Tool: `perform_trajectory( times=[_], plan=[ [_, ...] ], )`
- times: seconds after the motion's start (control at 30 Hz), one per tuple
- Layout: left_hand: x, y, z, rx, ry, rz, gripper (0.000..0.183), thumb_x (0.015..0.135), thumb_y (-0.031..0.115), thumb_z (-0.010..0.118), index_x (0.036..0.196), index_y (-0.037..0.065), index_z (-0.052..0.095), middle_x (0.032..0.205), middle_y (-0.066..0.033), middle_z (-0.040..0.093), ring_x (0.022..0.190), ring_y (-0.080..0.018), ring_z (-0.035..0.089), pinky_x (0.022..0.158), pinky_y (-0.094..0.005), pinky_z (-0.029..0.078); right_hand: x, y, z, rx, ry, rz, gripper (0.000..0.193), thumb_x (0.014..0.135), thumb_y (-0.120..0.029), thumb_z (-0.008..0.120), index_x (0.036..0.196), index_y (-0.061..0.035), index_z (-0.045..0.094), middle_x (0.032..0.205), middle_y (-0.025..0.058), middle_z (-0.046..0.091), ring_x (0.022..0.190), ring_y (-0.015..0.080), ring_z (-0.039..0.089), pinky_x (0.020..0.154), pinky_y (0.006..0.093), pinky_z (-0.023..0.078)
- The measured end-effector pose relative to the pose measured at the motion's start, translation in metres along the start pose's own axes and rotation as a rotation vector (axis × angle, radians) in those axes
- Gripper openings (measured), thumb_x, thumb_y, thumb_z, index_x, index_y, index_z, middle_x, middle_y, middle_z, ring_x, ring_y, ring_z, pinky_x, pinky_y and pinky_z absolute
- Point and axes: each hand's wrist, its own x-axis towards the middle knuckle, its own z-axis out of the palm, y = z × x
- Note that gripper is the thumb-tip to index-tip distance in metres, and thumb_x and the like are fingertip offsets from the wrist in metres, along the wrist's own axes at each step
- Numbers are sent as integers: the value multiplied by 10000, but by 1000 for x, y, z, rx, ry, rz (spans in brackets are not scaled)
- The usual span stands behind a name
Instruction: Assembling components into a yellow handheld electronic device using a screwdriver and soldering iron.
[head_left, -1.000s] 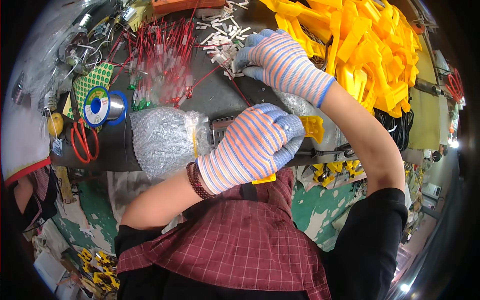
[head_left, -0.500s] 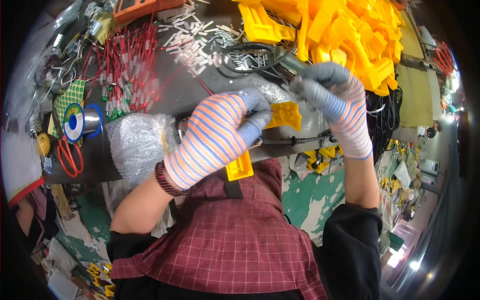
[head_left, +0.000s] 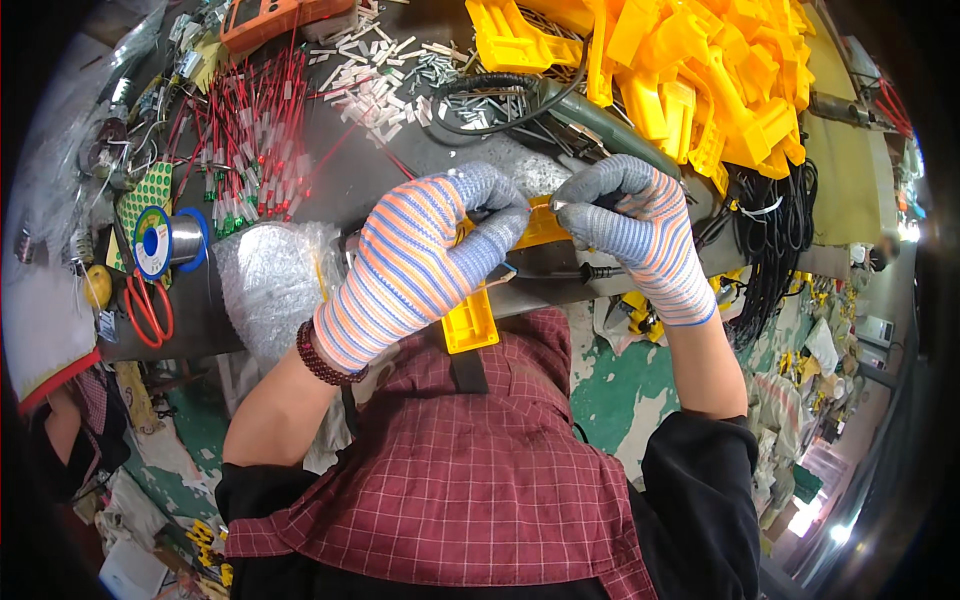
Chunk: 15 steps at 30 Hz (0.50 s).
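My left hand (head_left: 425, 240), in a striped glove with grey fingertips, is closed around a yellow plastic housing (head_left: 470, 322). Its lower end sticks out below my palm, and another part shows beyond my fingertips. My right hand (head_left: 640, 225), gloved alike, is closed in a pinch beside the housing's far part. Whatever sits between those fingertips is too small to make out. A black cable (head_left: 560, 273) runs rightward from near the housing, under my right hand.
Yellow plastic shells (head_left: 690, 80) are heaped at the back right, beside a dark green tool (head_left: 610, 125). White sleeves (head_left: 375, 95), metal screws (head_left: 430, 70) and red-wired parts (head_left: 250, 130) lie further left. Bubble wrap (head_left: 275, 285), a solder spool (head_left: 165, 242) and red-handled scissors (head_left: 148, 310) are nearby.
My right hand has come left and down to the housing, its fingertips now near those of my left hand. My left hand has shifted slightly left, still holding the housing.
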Motion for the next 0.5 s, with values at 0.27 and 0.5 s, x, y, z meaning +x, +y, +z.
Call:
perform_trajectory(
  times=[0.27, 0.5],
  plan=[
    [0, -2, -1, 58, -20, 45, 148, 872, 113, 648, 980, 15, 668, 876, -81, 690, 832, -158, 658, 776, -303, 514, 2, -4, 7, -35, 4, 11, 167, 807, -36, 739, 954, -1, 668, 865, 27, 678, 789, 71, 627, 692, 223, 516],
    [1, -3, 0, 104, -29, 58, 156, 858, 116, 647, 968, 8, 672, 850, -95, 685, 806, -179, 663, 763, -312, 515, 5, -7, 5, -204, -42, -63, 139, 820, -75, 740, 928, -4, 690, 815, -9, 650, 738, 49, 579, 672, 240, 493]
  ],
)
